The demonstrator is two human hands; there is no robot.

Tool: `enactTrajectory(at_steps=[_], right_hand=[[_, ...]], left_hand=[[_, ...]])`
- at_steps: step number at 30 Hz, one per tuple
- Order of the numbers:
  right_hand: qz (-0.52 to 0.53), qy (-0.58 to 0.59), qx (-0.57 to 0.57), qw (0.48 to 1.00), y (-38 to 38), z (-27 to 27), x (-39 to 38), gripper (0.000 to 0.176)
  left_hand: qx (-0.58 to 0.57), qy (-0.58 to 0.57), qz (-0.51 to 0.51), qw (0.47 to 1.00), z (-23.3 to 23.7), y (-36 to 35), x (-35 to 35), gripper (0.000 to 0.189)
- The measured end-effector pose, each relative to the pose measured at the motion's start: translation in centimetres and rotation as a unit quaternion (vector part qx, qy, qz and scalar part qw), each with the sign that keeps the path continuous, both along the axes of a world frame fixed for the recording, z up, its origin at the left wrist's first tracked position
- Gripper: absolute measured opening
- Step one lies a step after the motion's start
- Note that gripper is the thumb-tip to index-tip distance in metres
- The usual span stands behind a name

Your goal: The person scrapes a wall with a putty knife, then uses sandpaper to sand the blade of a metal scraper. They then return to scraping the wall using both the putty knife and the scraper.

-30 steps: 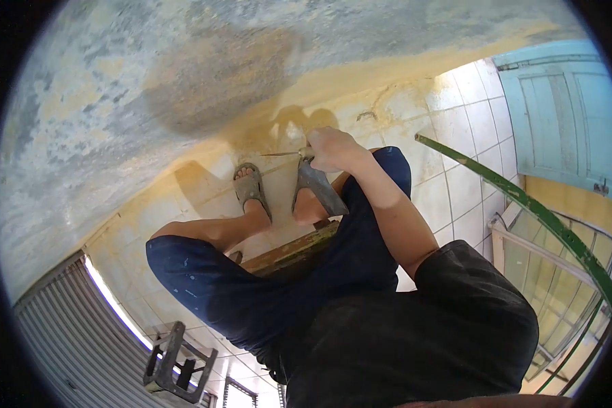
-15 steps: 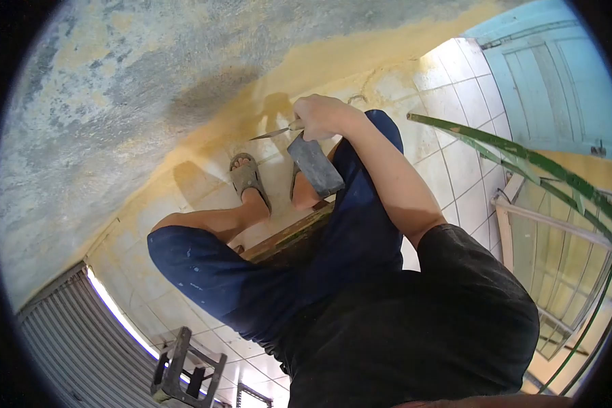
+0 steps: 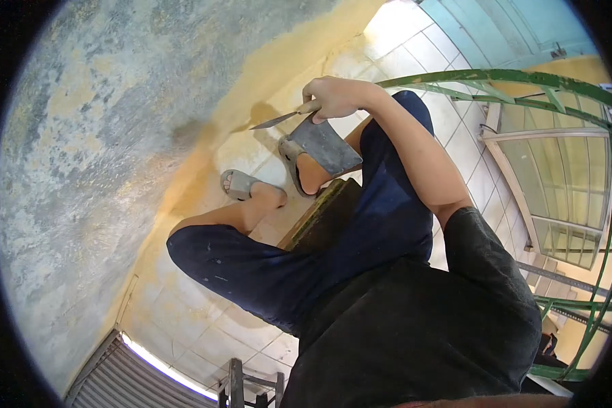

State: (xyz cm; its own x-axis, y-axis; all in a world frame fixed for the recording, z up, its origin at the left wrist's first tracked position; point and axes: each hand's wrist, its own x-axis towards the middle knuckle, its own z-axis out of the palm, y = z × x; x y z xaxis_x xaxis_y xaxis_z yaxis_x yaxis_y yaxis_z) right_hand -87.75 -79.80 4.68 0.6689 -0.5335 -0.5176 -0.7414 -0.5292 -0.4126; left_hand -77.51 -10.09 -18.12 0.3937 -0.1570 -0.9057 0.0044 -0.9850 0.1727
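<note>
My right hand is closed around the pale handle of a thin pointed metal blade, which points left toward the wall. Its thumb also touches the top corner of a flat grey rectangular plate, which hangs tilted below the hand, in front of one sandaled foot. My left hand is out of sight. The blade's tip is apart from the rough grey and yellow wall.
Between my legs is a dark, worn wooden piece. Around my sandaled feet lies a tiled floor. A green metal frame and a glazed frame stand at right. A stool and a ribbed shutter are at the bottom.
The view has turned and shifted, with more of the green frame showing. My right hand still holds the blade, and more of the grey plate's face shows. My feet appear closer together.
</note>
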Motion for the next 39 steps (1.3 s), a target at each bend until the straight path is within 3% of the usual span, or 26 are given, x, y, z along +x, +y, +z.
enactTrajectory(at_steps=[6, 8, 9, 12, 13, 14, 15, 16, 18, 20, 22, 24, 26, 28, 29, 31, 32, 34, 36, 38, 39], right_hand=[[0.037, 0.034, -0.100, 0.994, 2.3, 2.5, -1.3, 0.042], [0.060, -0.064, -0.031, 0.996, 1.8, 1.4, -0.9, 0.042], [0.050, -0.086, 0.012, 0.995, 0.9, -0.6, -0.4, 0.043], [0.094, -0.053, -0.021, 0.994, 0.5, -1.3, 2.1, 0.044], [0.086, -0.074, -0.037, 0.993, 0.2, -2.1, 2.4, 0.044], [0.095, -0.078, -0.035, 0.992, 0.2, -1.7, 2.7, 0.044], [0.078, -0.085, -0.010, 0.993, 0.2, -1.0, 3.0, 0.043], [0.060, -0.092, 0.017, 0.994, 0.4, -0.5, 3.3, 0.042], [0.061, -0.112, 0.070, 0.989, 0.5, -0.8, 3.3, 0.041], [0.056, -0.133, 0.119, 0.982, 0.8, -0.5, 3.3, 0.039], [0.108, -0.150, 0.126, 0.975, 1.5, 0.3, 3.4, 0.035], [0.093, -0.180, 0.182, 0.962, 2.0, 0.8, 3.5, 0.033], [0.079, -0.209, 0.235, 0.946, 2.8, 2.4, 3.8, 0.032], [0.037, -0.222, 0.276, 0.935, 3.7, 4.5, 4.0, 0.030], [0.037, -0.223, 0.277, 0.934, 3.7, 4.2, 4.1, 0.030], [0.015, -0.270, 0.315, 0.910, 3.6, 3.4, 4.3, 0.034], [0.010, -0.270, 0.315, 0.910, 3.6, 3.1, 4.4, 0.034], [0.032, -0.284, 0.282, 0.916, 3.5, 2.4, 4.5, 0.034], [-0.008, -0.246, 0.294, 0.923, 2.6, 2.0, 3.8, 0.035], [-0.043, -0.211, 0.302, 0.929, 1.6, 1.6, 3.0, 0.036], [-0.077, -0.211, 0.217, 0.950, 1.2, 1.1, 2.5, 0.039]], left_hand=[[0.036, 0.058, -0.039, 0.997, -1.1, 4.0, 0.7, 0.039], [0.069, 0.120, -0.086, 0.987, -1.3, 5.5, 1.1, 0.039], [0.085, 0.158, -0.129, 0.975, -1.5, 6.2, 1.7, 0.039], [0.098, 0.234, -0.385, 0.888, -3.2, 7.8, 6.3, 0.039], [0.087, 0.201, -0.488, 0.845, -3.7, 7.8, 8.8, 0.039], [0.062, 0.085, -0.573, 0.813, -4.1, 8.1, 11.2, 0.039], [0.111, -0.119, -0.280, 0.946, 5.0, -0.2, 11.8, 0.029], [0.040, -0.364, -0.260, 0.894, 13.6, -8.1, 11.3, 0.030], [-0.168, -0.448, -0.020, 0.878, 22.3, -19.1, 10.9, 0.032], [-0.365, -0.464, 0.101, 0.801, 23.7, -25.3, 10.3, 0.024], [-0.426, -0.447, 0.118, 0.778, 25.1, -31.7, 8.6, 0.020], [-0.507, -0.332, 0.128, 0.785, 25.9, -36.6, 6.8, 0.025], [-0.521, -0.353, 0.018, 0.777, 24.6, -39.7, 6.3, 0.032], [-0.496, -0.256, 0.024, 0.830, 24.8, -42.1, 5.2, 0.036], [-0.495, -0.257, 0.024, 0.830, 24.4, -42.4, 5.6, 0.036], [-0.480, 0.016, 0.104, 0.871, 23.3, -42.8, 6.5, 0.033], [-0.479, 0.018, 0.101, 0.872, 23.2, -42.6, 6.8, 0.033], [-0.567, -0.095, 0.074, 0.815, 23.1, -41.3, 7.1, 0.032], [-0.535, -0.170, 0.089, 0.823, 25.5, -39.5, 7.6, 0.029], [-0.555, -0.207, 0.135, 0.794, 26.8, -37.5, 8.4, 0.030], [-0.556, -0.207, 0.132, 0.794, 26.6, -36.4, 9.1, 0.030]])
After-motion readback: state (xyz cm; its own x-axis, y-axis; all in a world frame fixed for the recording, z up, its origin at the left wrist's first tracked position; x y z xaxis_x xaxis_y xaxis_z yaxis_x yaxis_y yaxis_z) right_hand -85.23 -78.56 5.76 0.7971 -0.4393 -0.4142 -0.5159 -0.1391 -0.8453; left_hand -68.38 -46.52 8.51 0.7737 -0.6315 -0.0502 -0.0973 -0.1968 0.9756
